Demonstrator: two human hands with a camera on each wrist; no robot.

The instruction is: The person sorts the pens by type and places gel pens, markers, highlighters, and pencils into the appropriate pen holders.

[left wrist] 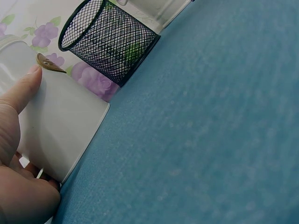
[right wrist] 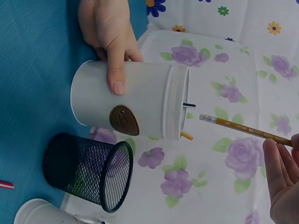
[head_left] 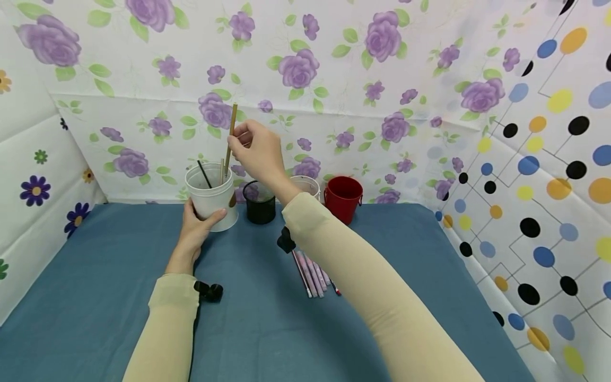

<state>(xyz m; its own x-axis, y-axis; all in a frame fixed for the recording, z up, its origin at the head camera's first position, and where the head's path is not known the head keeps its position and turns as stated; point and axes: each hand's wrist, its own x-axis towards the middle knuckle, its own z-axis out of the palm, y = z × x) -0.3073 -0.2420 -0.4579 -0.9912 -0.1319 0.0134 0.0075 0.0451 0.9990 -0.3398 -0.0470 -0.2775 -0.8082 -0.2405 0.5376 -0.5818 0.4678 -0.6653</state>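
Note:
My left hand (head_left: 195, 229) grips the side of a white cup (head_left: 210, 199), its thumb lying across the front near a brown oval label (right wrist: 124, 120). A dark stick (head_left: 204, 174) and other thin sticks stand up out of the cup. Above its mouth, my right hand (head_left: 260, 148) pinches a yellow-brown pencil (head_left: 232, 130) between thumb and fingers. The pencil's silver-coloured end (right wrist: 208, 118) points down at the opening, a little apart from the rim in the right wrist view. Just right of the cup stands a black mesh pen holder (left wrist: 112, 42).
A red bucket (head_left: 343, 199) stands at the back, beside another white container (head_left: 306, 185) partly hidden by my right forearm. Several pale purple pens (head_left: 312, 273) lie in a row on the blue cloth (head_left: 258, 329). Flowered cloth (head_left: 334, 106) hangs behind everything.

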